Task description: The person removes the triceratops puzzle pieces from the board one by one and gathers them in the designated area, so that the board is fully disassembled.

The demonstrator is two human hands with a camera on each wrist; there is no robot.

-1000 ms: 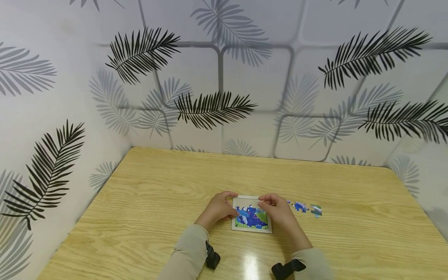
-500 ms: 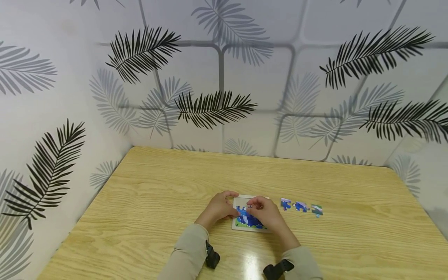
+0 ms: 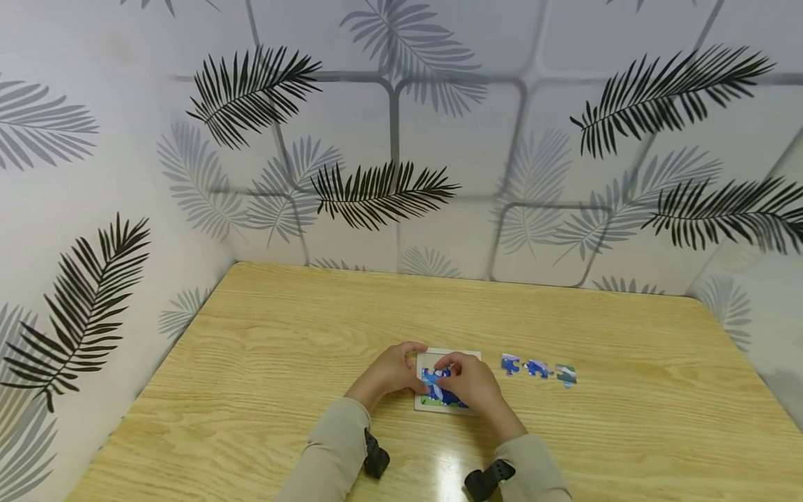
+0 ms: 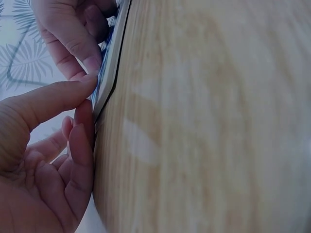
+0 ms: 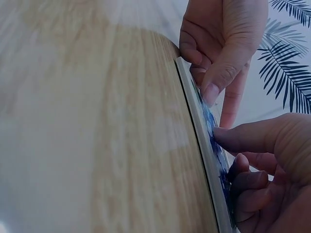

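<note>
A small jigsaw puzzle tray (image 3: pixel 439 409) with a pale border lies on the table, partly filled with a blue cartoon picture. My left hand (image 3: pixel 392 369) grips its left edge, thumb over the border and fingers along the side. Over the tray, my right hand (image 3: pixel 473 385) pinches a small jigsaw piece (image 3: pixel 438 372) at the upper part of the picture, largely hidden by the fingers. In the right wrist view, the right thumb (image 5: pixel 248 138) reaches down to the picture's surface. The right hand covers the tray's right side.
Three loose jigsaw pieces lie in a row right of the tray: a blue one (image 3: pixel 510 364), another blue one (image 3: pixel 537 369) and a green one (image 3: pixel 566 374). The wooden table (image 3: pixel 301 321) meets a leaf-patterned wall (image 3: pixel 452 230) at the back.
My right hand has moved left from the tray's upper right corner onto the picture with the piece, uncovering the leftmost loose piece. My left hand keeps its place on the edge.
</note>
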